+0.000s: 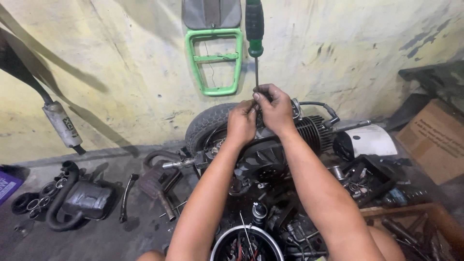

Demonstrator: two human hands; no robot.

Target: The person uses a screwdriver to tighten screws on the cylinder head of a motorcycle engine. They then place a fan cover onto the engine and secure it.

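Both hands, left and right, grip a slim green-and-black-handled screwdriver's shaft, upright.

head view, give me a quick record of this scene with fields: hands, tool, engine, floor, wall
left hand: left hand pinches at the top of the engine, beside the screwdriver shaft
right hand: right hand grips the screwdriver shaft low down
tool: screwdriver with black and green handle, upright, handle up
engine: finned engine with tyre behind it
floor: black air box with hose at left, cardboard box at right
wall: green metal frame against the yellowish wall; exhaust silencer at left
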